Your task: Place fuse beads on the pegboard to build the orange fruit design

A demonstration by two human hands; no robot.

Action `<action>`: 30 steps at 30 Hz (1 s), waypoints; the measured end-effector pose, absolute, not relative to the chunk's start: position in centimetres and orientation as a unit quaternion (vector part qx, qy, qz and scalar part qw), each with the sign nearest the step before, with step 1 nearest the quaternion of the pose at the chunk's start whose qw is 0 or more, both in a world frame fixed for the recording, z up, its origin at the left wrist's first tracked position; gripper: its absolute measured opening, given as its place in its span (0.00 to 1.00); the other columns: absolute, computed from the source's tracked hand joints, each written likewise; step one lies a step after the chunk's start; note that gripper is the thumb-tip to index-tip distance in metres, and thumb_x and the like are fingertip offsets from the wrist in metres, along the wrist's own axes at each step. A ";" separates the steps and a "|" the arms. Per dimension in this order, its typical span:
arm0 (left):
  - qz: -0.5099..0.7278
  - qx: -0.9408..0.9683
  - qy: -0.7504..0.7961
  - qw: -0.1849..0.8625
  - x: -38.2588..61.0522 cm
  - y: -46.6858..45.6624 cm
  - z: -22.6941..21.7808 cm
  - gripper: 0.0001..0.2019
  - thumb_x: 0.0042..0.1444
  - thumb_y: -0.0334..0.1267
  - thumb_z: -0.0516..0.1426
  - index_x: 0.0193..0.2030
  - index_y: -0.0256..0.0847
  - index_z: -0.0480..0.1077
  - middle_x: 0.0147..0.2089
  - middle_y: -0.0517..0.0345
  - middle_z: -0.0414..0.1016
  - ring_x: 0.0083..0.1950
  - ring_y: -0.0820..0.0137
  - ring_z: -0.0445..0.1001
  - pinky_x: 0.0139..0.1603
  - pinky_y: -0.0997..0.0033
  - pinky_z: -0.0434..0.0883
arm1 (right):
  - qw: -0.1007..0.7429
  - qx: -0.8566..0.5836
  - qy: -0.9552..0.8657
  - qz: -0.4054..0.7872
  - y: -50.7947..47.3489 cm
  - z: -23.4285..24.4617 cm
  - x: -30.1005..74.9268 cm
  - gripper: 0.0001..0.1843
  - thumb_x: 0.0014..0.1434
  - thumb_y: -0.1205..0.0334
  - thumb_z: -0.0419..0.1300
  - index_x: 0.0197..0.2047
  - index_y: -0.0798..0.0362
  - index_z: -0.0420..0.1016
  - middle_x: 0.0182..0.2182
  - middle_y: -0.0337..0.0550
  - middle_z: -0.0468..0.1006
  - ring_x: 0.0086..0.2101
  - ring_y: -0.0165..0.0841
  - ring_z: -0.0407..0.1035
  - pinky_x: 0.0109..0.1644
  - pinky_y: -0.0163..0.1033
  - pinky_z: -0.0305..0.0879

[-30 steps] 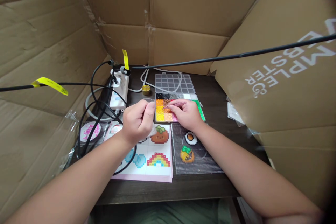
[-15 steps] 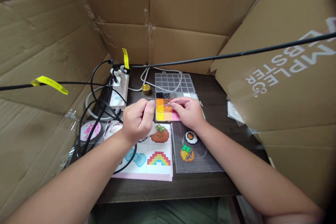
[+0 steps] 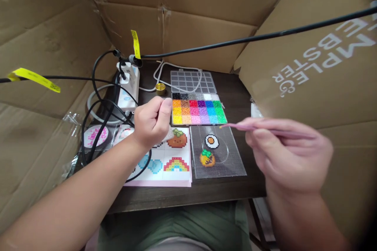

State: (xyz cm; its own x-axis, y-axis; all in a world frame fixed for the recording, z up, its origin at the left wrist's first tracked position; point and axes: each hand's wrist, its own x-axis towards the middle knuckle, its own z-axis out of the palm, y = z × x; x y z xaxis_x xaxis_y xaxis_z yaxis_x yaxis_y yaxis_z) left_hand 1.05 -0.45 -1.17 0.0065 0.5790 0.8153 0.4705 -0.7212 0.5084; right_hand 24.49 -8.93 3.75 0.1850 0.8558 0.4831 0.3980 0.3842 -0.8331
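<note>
Pink tweezers point(image 3: 240, 126) sit pinched between the thumb and fingers of the right hand point(image 3: 290, 155), right of centre in the frame, a tiny yellowish speck showing at the tip, and that tip hangs over the upper right of the clear pegboard point(image 3: 232, 170)! On that board, just right of centre, we have 2 bead pieces: a white-and-orange egg point(image 3: 211, 141) above and an orange fruit point(image 3: 207, 159) with green leaves and dark patches below. Over to the left hand point(image 3: 153, 120), mid-frame, curled into a fist, thumb uppermost; whether it grips anything, I cannot tell. It hovers in front of the printed sheet point(image 3: 160, 179), where a rainbow point(image 3: 176, 164) shows at lower right. Centre frame, what a spread of colour: the bead box point(image 3: 203, 125) in 4 rows of 6, its clear lid point(image 3: 193, 81) behind it. Upper left of that, a gold tin point(image 3: 160, 88), then a white power strip point(image 3: 128, 100) among black cables point(image 3: 98, 99).
</note>
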 end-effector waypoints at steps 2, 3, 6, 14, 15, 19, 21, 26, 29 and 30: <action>0.602 0.707 0.368 0.048 1.1 -0.5 -1.2 0.19 0.62 0.32 0.53 0.22 0.39 0.50 0.19 0.65 0.47 0.20 0.80 0.49 0.20 0.74 0.50 | 0.557 -0.534 -0.594 0.228 -10.7 1.9 25.1 0.05 0.57 0.66 0.66 0.34 0.46 0.83 0.34 0.42 0.84 0.35 0.38 0.80 0.40 0.42 0.79; 0.603 0.706 0.368 0.050 1.1 -0.5 -1.2 0.19 0.62 0.33 0.53 0.22 0.39 0.50 0.19 0.65 0.48 0.20 0.80 0.49 0.20 0.74 0.51 | 0.547 -0.545 -0.591 0.234 -11.4 1.0 25.4 0.05 0.57 0.66 0.66 0.33 0.47 0.83 0.34 0.42 0.84 0.35 0.37 0.80 0.42 0.42 0.79; 0.601 0.704 0.375 0.052 1.1 -0.4 -1.4 0.19 0.63 0.34 0.53 0.22 0.39 0.51 0.19 0.65 0.49 0.20 0.79 0.50 0.20 0.74 0.51 | 0.505 -0.574 -0.600 0.236 -12.9 -1.5 25.8 0.06 0.57 0.67 0.64 0.33 0.48 0.83 0.33 0.41 0.85 0.35 0.35 0.80 0.43 0.39 0.79; 0.595 0.698 0.395 0.058 1.1 -0.2 -1.7 0.20 0.65 0.40 0.52 0.21 0.40 0.55 0.18 0.63 0.53 0.20 0.78 0.53 0.19 0.71 0.52 | 0.487 -0.592 -0.594 0.244 -14.0 -3.6 25.4 0.07 0.57 0.67 0.63 0.34 0.48 0.84 0.32 0.42 0.85 0.35 0.36 0.80 0.43 0.41 0.80; 0.596 0.697 0.396 0.058 1.1 -0.2 -1.7 0.20 0.65 0.41 0.52 0.21 0.40 0.56 0.18 0.63 0.54 0.20 0.78 0.53 0.19 0.71 0.53 | 0.493 -0.591 -0.589 0.245 -14.0 -3.7 25.3 0.07 0.57 0.67 0.63 0.34 0.48 0.84 0.32 0.42 0.85 0.35 0.37 0.80 0.43 0.41 0.80; 0.596 0.692 0.403 0.062 1.0 -0.2 -1.7 0.21 0.65 0.41 0.52 0.20 0.40 0.57 0.18 0.62 0.55 0.20 0.78 0.54 0.20 0.71 0.53 | 0.516 -0.606 -0.555 0.242 -14.0 -4.1 25.3 0.06 0.56 0.66 0.64 0.34 0.49 0.83 0.33 0.43 0.85 0.35 0.37 0.81 0.42 0.40 0.80; 0.596 0.690 0.406 0.064 1.0 -0.2 -1.7 0.21 0.65 0.42 0.52 0.20 0.40 0.57 0.18 0.62 0.55 0.21 0.78 0.54 0.21 0.71 0.53 | 0.515 -0.616 -0.544 0.244 -14.0 -4.2 25.3 0.05 0.56 0.66 0.64 0.34 0.50 0.83 0.33 0.44 0.85 0.35 0.37 0.81 0.41 0.40 0.80; 0.598 0.688 0.406 0.066 1.0 -0.1 -2.0 0.21 0.65 0.43 0.52 0.20 0.40 0.57 0.19 0.62 0.54 0.21 0.77 0.55 0.21 0.70 0.53 | 0.509 -0.621 -0.540 0.250 -14.0 -4.2 25.3 0.05 0.56 0.66 0.64 0.35 0.51 0.83 0.33 0.45 0.85 0.35 0.37 0.81 0.41 0.40 0.80; 0.597 0.689 0.405 0.065 1.0 -0.1 -2.1 0.21 0.65 0.42 0.52 0.20 0.40 0.58 0.19 0.62 0.55 0.21 0.78 0.55 0.21 0.70 0.53 | 0.511 -0.621 -0.536 0.257 -14.0 -4.3 25.4 0.05 0.56 0.66 0.64 0.35 0.50 0.83 0.34 0.45 0.85 0.34 0.36 0.81 0.40 0.38 0.80; 0.598 0.690 0.403 0.063 1.0 -0.1 -2.1 0.21 0.65 0.42 0.52 0.20 0.40 0.58 0.19 0.62 0.55 0.21 0.78 0.55 0.20 0.70 0.53 | 0.509 -0.621 -0.537 0.259 -14.0 -4.3 25.4 0.06 0.57 0.66 0.64 0.35 0.50 0.83 0.34 0.45 0.85 0.35 0.36 0.81 0.39 0.38 0.80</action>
State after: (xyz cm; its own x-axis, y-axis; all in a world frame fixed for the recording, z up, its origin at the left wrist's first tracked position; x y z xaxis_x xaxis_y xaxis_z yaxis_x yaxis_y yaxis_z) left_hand 1.01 -0.09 -2.05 -0.0405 0.6315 0.7743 0.4807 -0.6671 0.5692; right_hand 25.39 -13.99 -4.33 0.2893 0.9304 0.2250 0.4036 0.0945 -0.9100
